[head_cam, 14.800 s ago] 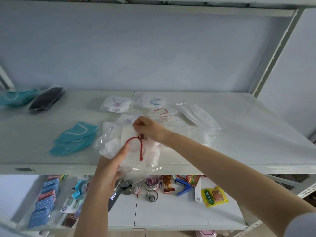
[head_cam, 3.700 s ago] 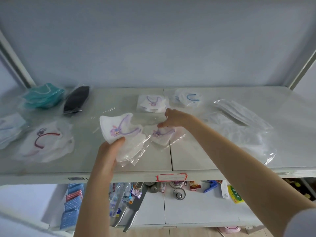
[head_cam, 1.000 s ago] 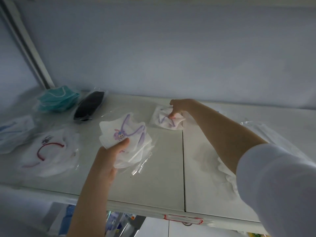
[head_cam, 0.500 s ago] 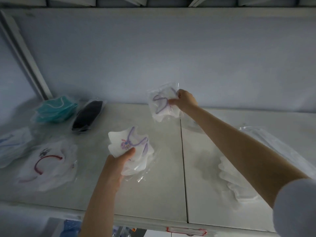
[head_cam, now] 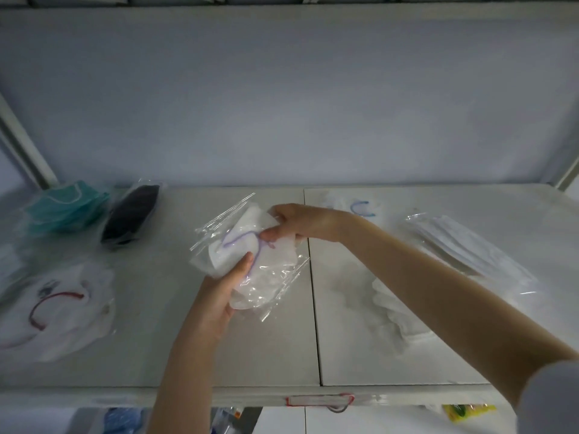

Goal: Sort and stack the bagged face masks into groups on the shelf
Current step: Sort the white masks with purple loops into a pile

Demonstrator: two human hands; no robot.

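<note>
1. The bagged masks with purple loops (head_cam: 266,278) are held between both hands over the middle of the shelf (head_cam: 175,339), just left of the seam (head_cam: 315,308) between its two panels. I cannot tell whether the lowest bag touches the shelf.
2. The bundle lies slanted. Its long axis runs from the left hand (head_cam: 216,299) at the near end up to the right hand (head_cam: 300,222) at the far end. The clear bag edges slope from lower left to upper right.
3. The left fingers (head_cam: 242,266) grip the near end, thumb on top of the plastic. The right fingers (head_cam: 272,236) pinch the far end of the top bag.
4. The shelf is pale grey and lies in dim light. A plain wall (head_cam: 282,104) closes the back, and a slanted post (head_cam: 25,145) stands at the left. A red-edged label (head_cam: 319,400) sits on the front lip.
5. At the far left lie teal masks (head_cam: 65,208) with a black mask (head_cam: 131,214) just beside them.
6. Near left is a pile of white masks with a red loop (head_cam: 59,311), well apart from the hands.
7. Behind the right wrist lies a mask with a blue loop (head_cam: 360,211).
8. To the right are a bag of flat white masks (head_cam: 470,249) and a white heap (head_cam: 398,317), which the right forearm partly covers.
9. A yellow packet (head_cam: 466,411) shows on the level below.
</note>
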